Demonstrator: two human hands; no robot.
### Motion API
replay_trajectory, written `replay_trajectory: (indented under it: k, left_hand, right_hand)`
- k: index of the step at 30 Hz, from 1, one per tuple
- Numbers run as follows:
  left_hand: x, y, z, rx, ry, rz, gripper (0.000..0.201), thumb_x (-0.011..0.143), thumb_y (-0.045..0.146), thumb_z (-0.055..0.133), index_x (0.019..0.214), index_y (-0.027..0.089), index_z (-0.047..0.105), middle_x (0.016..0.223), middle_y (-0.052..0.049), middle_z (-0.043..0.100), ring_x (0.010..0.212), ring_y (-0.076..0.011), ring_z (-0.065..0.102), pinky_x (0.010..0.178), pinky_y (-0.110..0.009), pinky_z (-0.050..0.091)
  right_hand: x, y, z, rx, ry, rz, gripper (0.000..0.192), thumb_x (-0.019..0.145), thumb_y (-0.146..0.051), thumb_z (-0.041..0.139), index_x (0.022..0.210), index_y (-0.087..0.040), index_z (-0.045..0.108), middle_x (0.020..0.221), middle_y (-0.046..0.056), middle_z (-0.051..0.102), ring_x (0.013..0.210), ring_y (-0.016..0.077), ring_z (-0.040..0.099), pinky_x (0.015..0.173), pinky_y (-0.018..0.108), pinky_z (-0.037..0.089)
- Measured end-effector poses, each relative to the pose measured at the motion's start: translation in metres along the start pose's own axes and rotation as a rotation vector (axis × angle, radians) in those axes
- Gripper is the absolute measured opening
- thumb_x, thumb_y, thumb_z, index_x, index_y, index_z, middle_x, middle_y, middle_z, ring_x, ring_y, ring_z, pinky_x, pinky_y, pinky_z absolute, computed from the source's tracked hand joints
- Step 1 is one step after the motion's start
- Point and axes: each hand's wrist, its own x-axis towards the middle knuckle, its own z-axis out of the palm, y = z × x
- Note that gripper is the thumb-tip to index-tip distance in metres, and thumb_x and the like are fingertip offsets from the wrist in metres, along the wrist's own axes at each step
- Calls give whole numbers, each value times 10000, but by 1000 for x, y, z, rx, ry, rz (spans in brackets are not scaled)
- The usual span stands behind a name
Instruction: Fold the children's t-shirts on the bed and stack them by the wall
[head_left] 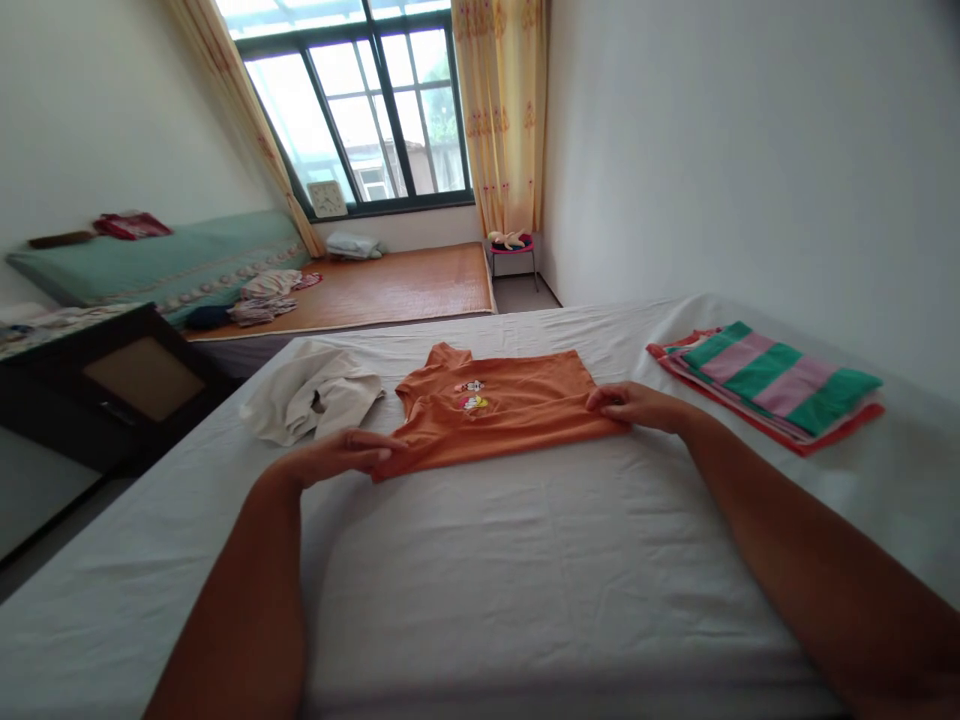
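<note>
Covering the near bed (525,560) is a plain white sheet, lightly creased, and on it all the clothing is laid. A white-walled room is seen beyond it: one large window (367,100) with a dark frame, two yellow patterned curtains, a second bed (420,285) topped by a woven mat, a green mattress (150,260) propped along the left wall, a dark wooden cabinet (112,380) at the left, and a small stool (514,250) in the far corner.

One orange T-shirt (502,410) is spread flat in the middle of the sheet. One crumpled white garment (311,400) lies just beside it on the left, and one folded stack of clothes (772,385), topped by a green-and-pink striped piece, is placed well apart on the right. A small heap of loose clothes (266,295) is seen on the far mat.

The T-shirt is laid with its long axis running across the view from left to right. Its neck and sleeve end is pointed to the left, its hem to the right, and a small cartoon print is shown face up near the neck.

The left hand (341,455) is closed on the near left corner of the T-shirt, the cloth being pinched between fingers and thumb. The right hand (634,405) is closed on the right edge in the same way, and the fabric is drawn flat between the two.
</note>
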Motion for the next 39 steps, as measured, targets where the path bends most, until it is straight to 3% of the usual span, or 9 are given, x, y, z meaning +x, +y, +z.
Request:
replay_trajectory:
  k: [5,9,12,16,21,29,34,37,39]
  left_hand:
    - [13,6,12,-54,280,-113,637,710,605,654,1212,212,659,979,-46,706,802,-204,640,651,-281,546]
    - [32,13,27,-42,435,19,623,677,626,658,1102,175,718,970,-55,728,913,-236,629,741,-278,531]
    - [40,13,33,-27,454,152,608,670,563,688,1121,156,708,1039,-76,723,975,-250,626,815,-298,520]
    - [45,3,31,31,460,203,591,762,471,595,1262,156,616,1152,-94,687,998,-252,648,861,-371,525]
    - [54,-12,26,344,530,216,476,772,329,506,1200,195,664,1273,-64,631,1209,-252,546,1083,-386,372]
    - [57,9,51,752,780,232,432,867,145,385,1185,227,667,1374,-51,528,1263,-258,453,1081,-416,372]
    - [70,19,74,732,630,370,391,925,185,359,1171,223,661,1226,-45,632,1196,-202,506,1068,-355,393]
    - [78,14,85,781,603,349,409,959,292,345,1267,195,596,1315,-70,578,1243,-212,474,1108,-382,343]
    - [82,8,88,819,592,321,449,966,331,335,1336,172,534,1387,-87,519,1303,-220,423,1139,-404,290]
  right_hand:
    - [-2,4,-4,-158,-5,18,295,772,-415,562,892,-167,667,618,-20,559,526,103,450,498,226,324]
    - [1,-3,2,-475,319,-20,213,829,-319,521,914,-190,667,843,49,657,667,156,563,652,287,451]
    - [4,-17,17,-648,493,-192,223,860,-223,475,982,-191,660,1022,96,653,915,218,587,855,349,464]
    - [6,-32,41,-733,381,-323,286,905,-220,446,1123,-218,631,1158,80,638,1098,229,532,942,363,434]
    - [9,-19,53,-737,340,-143,378,950,-338,411,1292,-217,518,1293,97,582,1204,252,472,937,423,416]
    - [12,-3,32,-580,427,-25,154,855,-354,536,895,-219,599,996,66,662,979,230,562,822,353,427]
    - [4,-20,32,-661,463,42,158,841,-299,533,954,-214,603,929,75,661,890,236,578,766,344,419]
    - [-1,-37,42,-783,528,-121,296,873,-187,455,1125,-192,611,1193,134,614,1170,294,480,936,421,364]
    - [-1,-49,54,-763,416,-281,370,921,-194,387,1234,-211,583,1303,109,569,1259,267,431,1023,420,323]
